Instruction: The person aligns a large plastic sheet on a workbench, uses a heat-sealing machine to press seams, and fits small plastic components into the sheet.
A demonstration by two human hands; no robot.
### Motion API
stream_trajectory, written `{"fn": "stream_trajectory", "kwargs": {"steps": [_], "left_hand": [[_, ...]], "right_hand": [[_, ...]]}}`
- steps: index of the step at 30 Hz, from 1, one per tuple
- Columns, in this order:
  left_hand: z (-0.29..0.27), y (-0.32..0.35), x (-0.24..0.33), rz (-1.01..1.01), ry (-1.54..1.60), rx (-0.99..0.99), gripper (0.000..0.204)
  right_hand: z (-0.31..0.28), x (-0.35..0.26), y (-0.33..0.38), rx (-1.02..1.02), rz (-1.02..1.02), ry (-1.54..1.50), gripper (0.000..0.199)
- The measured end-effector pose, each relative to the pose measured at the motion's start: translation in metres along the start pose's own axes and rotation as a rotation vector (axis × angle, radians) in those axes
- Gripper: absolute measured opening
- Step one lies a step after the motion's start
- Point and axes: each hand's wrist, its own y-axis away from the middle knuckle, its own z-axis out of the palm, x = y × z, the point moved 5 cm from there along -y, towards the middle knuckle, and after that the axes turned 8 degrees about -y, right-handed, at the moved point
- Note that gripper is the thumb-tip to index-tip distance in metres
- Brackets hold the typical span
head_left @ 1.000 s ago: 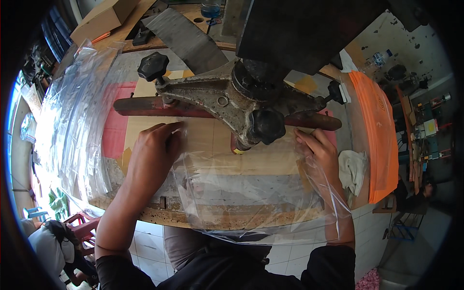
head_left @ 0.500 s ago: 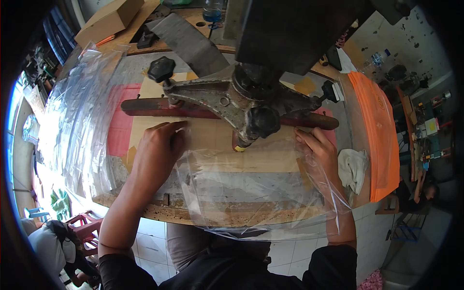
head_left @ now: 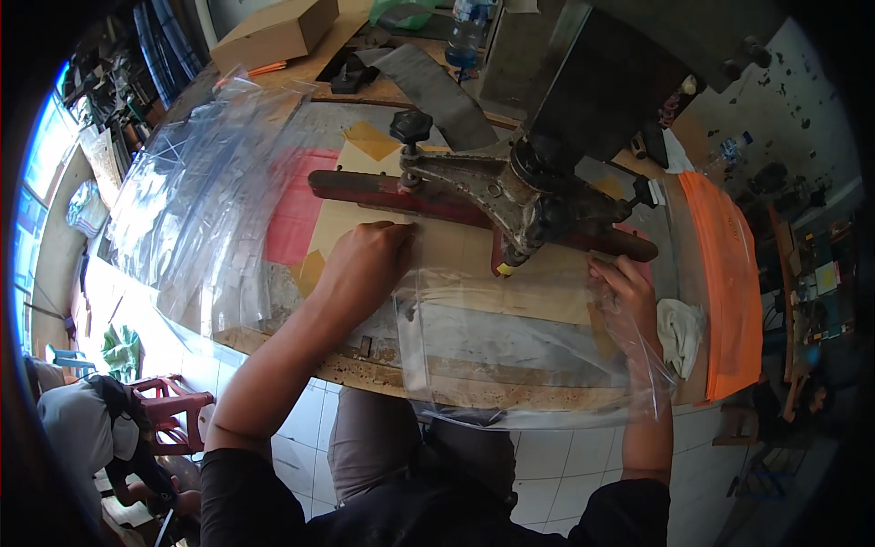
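Note:
Between both hands a clear plastic bag [head_left: 519, 351] lies spread, its near edge hanging over the table's front edge. My left hand [head_left: 372, 260] pinches its far left corner, fingers closed, close to a dark red bar [head_left: 365, 189]. At the far right corner, my right hand [head_left: 629, 287] is closed in a pinch on the same bag, and loose film drapes over that wrist. The bar is carried by a metal bracket [head_left: 474, 182] with black knobs, above a tan board [head_left: 447, 244] taped over a pink sheet [head_left: 290, 214]. The bag's far edge is hard to see against the board.
Many clear plastic bags [head_left: 205, 205] lie piled on the left. Along the right edge rests an orange stack of bags [head_left: 720, 283], with a white cloth [head_left: 679, 337] beside it. A cardboard box [head_left: 273, 36] and a bottle [head_left: 467, 36] stand behind. Another person [head_left: 87, 419] is at lower left.
The view has turned, so the bench and machine appear tilted and mostly shifted right. Both hands keep their pinch on the bag near the bar, with little movement against the board.

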Motion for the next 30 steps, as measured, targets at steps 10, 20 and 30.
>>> {"fn": "stream_trajectory", "kwargs": {"steps": [10,20,30], "left_hand": [[-0.031,0.063,0.006,0.115,0.034,-0.010,0.024],[-0.056,0.110,-0.027,-0.191,0.170,0.409,0.017],[-0.054,0.114,-0.022,-0.135,0.139,0.362,0.014]], "right_hand": [[-0.031,-0.021,0.055,0.056,0.096,-0.164,0.022],[-0.049,0.004,0.130,0.635,0.266,-0.049,0.014],[-0.049,0.000,0.137,0.643,0.263,-0.040,0.009]]}}
